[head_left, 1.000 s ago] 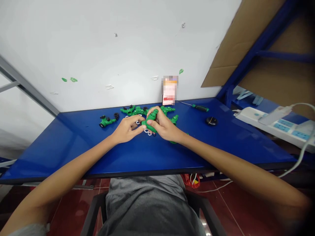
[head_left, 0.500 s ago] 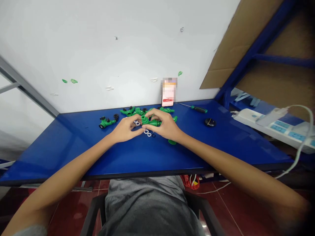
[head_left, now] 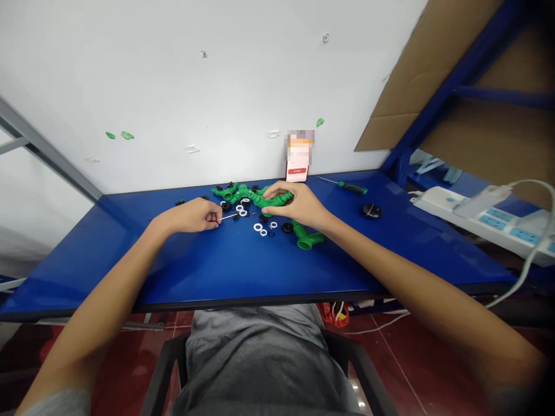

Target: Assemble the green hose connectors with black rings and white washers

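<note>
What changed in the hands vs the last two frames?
The left hand let go of the green plastic fitting and moved left, its fingers now pinching a thin pin. The right hand kept the fitting and shifted it toward the wall. The screwdriver and power strip stayed put.
</note>
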Available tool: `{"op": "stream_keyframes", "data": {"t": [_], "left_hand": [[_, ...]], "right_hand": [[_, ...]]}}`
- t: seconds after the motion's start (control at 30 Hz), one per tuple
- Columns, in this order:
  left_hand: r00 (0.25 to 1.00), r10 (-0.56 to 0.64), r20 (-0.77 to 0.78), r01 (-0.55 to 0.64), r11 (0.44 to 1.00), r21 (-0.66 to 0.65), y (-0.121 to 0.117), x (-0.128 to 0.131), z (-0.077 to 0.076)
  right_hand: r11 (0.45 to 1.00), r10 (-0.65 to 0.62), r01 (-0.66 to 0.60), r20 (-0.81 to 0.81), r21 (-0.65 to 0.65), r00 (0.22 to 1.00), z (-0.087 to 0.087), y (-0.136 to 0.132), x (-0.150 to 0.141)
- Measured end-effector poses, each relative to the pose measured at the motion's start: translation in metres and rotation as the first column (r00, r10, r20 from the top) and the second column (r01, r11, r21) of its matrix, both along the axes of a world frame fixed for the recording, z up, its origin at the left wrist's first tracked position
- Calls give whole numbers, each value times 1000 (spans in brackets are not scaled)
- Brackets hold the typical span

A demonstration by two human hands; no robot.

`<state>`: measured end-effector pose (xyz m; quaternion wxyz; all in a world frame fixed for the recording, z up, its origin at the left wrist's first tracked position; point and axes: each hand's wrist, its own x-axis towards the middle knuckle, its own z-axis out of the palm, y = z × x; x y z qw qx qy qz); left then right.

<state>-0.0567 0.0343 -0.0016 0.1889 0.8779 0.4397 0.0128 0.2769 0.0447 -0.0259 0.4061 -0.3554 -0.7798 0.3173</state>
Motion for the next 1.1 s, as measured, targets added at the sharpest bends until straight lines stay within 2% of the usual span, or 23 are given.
{"op": "stream_keyframes", "data": {"t": [0.07,0.13,0.2,0.27,0.33,0.37,0.47,0.63,0.8,0.87,0.93,1.0,1.03,1.1], "left_hand": [[999,15,-33,-15,1000,24,-1,1,0],[998,17,-53,-9,989,146,-5,10,-1],[1000,6,-12,-1,935,355,-14,26,-4],[994,-71,78,24,872,488,-26,50,-12],[967,-232,102,144,833,534,-39,76,-23],[958,-276,78,188,810,556,-44,88,-29],[953,-294,-72,279,757,591,-50,112,-45],[954,-271,-128,293,757,584,-37,118,-55],[943,-315,-106,306,697,648,-31,117,-56],[936,-348,48,228,706,670,-32,113,-54],[886,-321,335,37,769,639,-31,103,-46],[743,-168,648,-231,844,483,-28,90,-36],[626,-68,777,-350,866,357,-25,83,-31],[423,99,901,-459,881,119,-18,72,-21]], "right_hand": [[1000,18,-18,1,-20,1000,1,-1,-1],[999,6,-6,-9,-47,1000,1,-1,-2],[998,-24,22,-30,-57,999,1,0,-3],[998,-18,14,-63,-65,998,-1,3,-3],[996,23,-32,-112,-81,993,-4,7,-3],[995,42,-53,-131,-82,991,-6,10,-3],[998,51,-56,-139,-32,989,-12,15,-3],[999,41,-41,-154,4,987,-17,17,-3],[999,35,-39,-183,-16,983,-13,11,-5],[999,32,-40,-221,-31,975,-10,9,-6],[996,27,-48,-272,-71,962,-8,7,-6],[990,31,-74,-320,-124,947,-6,5,-6],[985,38,-91,-337,-145,941,-4,4,-6],[978,50,-116,-347,-172,937,-2,1,-7]]}}
